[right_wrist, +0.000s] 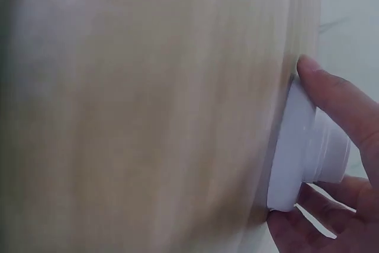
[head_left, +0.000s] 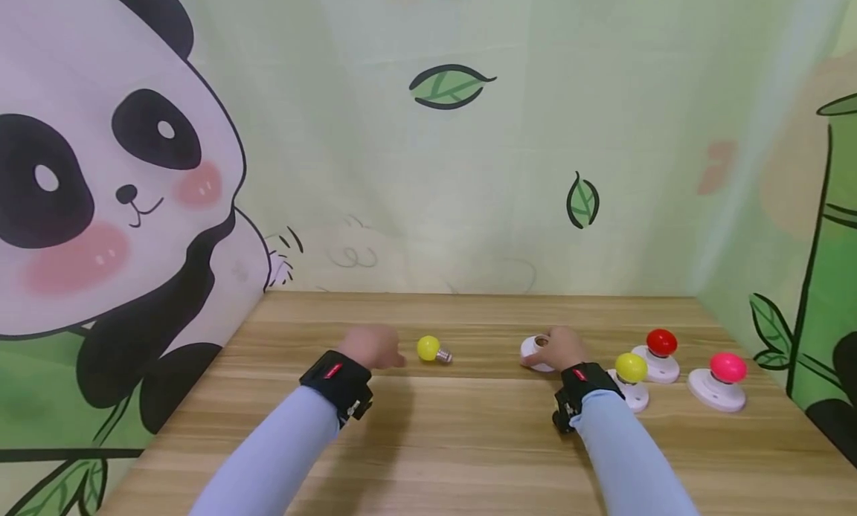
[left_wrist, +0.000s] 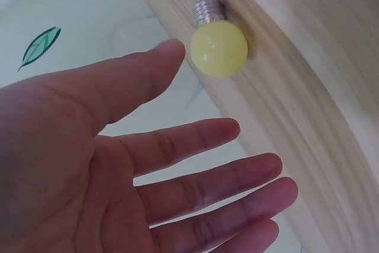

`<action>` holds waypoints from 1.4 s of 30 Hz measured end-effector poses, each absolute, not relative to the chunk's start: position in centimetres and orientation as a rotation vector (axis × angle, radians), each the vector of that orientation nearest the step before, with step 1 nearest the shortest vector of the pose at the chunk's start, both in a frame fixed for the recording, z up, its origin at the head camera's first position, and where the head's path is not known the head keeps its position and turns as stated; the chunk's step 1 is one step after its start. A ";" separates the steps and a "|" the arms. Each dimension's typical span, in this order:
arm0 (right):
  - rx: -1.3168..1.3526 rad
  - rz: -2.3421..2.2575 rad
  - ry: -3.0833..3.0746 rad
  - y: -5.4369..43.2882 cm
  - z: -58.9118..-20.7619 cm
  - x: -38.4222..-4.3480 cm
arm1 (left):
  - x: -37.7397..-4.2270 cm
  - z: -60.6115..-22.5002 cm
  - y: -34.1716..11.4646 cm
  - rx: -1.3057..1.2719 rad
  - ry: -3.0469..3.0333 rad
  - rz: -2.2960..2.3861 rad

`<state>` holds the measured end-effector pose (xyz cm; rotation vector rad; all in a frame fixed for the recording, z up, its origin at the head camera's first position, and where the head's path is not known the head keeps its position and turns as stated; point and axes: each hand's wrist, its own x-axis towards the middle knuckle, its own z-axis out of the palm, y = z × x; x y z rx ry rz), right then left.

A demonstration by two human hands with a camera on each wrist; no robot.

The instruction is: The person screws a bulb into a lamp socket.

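A yellow light bulb (head_left: pixel 429 349) with a silver screw base lies on its side on the wooden table. Just left of it is my left hand (head_left: pixel 372 346), apart from the bulb. In the left wrist view, that hand's fingers (left_wrist: pixel 207 197) are spread and nearly straight, with the bulb (left_wrist: pixel 219 48) beyond the thumb tip. My right hand (head_left: pixel 565 348) holds a round white lamp socket (head_left: pixel 532 350) by its edges, with no bulb in it. Seen from the right wrist, thumb and fingers span the socket's base (right_wrist: pixel 291 152), which sits at the tabletop.
To the right of my right hand stand white sockets with bulbs fitted: one yellow (head_left: pixel 631 368), one red (head_left: pixel 661 343), one pink (head_left: pixel 727 367). A printed cloth backdrop (head_left: pixel 375 166) with a panda borders the back and sides of the table (head_left: pixel 462 456).
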<state>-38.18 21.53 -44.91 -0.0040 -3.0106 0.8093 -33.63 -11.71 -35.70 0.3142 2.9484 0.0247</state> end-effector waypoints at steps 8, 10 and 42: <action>-0.049 0.806 -2.992 21.6 -45.2 -37.6 | -33.7 -36.7 -11.3 0.323 2.905 0.098; -0.047 0.799 -2.994 21.5 -45.2 -37.6 | -33.7 -36.7 -11.3 0.321 2.892 0.098; -0.036 0.817 -2.989 21.3 -44.5 -37.4 | -34.1 -36.5 -10.8 0.270 2.838 0.034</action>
